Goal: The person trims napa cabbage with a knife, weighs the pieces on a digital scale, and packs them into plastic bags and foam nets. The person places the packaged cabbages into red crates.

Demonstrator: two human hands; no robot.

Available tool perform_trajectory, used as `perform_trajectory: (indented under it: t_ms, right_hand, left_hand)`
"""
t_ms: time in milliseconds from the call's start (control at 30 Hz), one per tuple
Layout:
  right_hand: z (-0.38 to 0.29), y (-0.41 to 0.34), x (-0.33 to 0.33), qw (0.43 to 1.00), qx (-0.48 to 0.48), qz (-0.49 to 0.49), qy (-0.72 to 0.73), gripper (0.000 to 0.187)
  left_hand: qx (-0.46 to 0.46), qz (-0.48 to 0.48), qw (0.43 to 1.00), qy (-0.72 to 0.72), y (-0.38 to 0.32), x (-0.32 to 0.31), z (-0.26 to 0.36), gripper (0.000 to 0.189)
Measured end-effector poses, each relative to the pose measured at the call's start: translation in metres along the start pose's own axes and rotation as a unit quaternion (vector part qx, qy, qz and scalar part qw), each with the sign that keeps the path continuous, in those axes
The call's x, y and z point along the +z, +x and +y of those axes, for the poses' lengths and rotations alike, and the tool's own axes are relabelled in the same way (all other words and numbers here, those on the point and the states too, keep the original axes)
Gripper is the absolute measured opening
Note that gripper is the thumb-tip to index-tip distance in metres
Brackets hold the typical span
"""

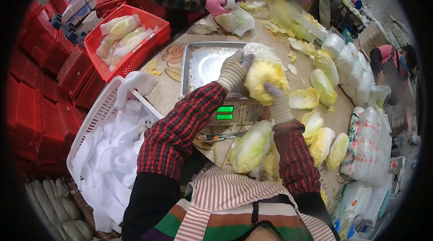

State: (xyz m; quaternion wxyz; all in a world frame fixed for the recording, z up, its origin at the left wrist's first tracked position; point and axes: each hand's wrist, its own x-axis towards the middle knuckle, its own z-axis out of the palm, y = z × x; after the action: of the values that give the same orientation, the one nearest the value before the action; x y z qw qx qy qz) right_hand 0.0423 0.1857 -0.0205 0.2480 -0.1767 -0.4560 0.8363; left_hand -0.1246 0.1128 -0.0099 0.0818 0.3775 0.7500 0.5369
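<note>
My left hand [235, 69], in a striped knit glove, grips the upper left side of a napa cabbage [265, 80]. White foam netting [260, 51] covers the cabbage's far end, while its yellow near end is bare. Against that bare end rests my right hand [279, 100], also gloved, slightly blurred. Both hands are over the right part of the metal tray [206, 68] of a digital scale, whose lit display [224, 113] faces me. A knife [220, 137] lies below the scale, beside a large napa cabbage [252, 146].
White foam sleeves fill a white basket [89, 122] at left; wrapped cabbages lie in a red crate [125, 61]. Across the table, a person in pink gloves [216, 6] handles a netted cabbage [235, 21] and a tape roll. Loose cabbages [323, 82] and plastic-bag rolls [367, 139] stand right.
</note>
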Motion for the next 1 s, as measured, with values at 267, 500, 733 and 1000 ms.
perform_trajectory:
  t_ms: [267,500,733,1000]
  right_hand:
    - [-0.004,0.004,-0.059,0.933,-0.001,0.044,0.357,0.059]
    - [-0.002,0.012,-0.070,0.993,-0.105,-0.037,0.033,0.044]
    - [-0.005,0.020,-0.031,0.959,-0.141,0.051,-0.241,0.090]
    - [-0.001,0.034,-0.019,0.919,-0.165,0.020,-0.357,0.102]
  left_hand:
    - [0.217,-0.102,0.901,0.363,0.014,-0.015,0.109,0.031]
    - [0.210,-0.125,0.968,0.057,-0.050,0.005,0.105,0.027]
    - [0.047,-0.128,0.967,0.214,-0.063,-0.024,0.051,0.055]
    - [-0.008,-0.091,0.994,-0.068,-0.001,-0.017,0.041,0.042]
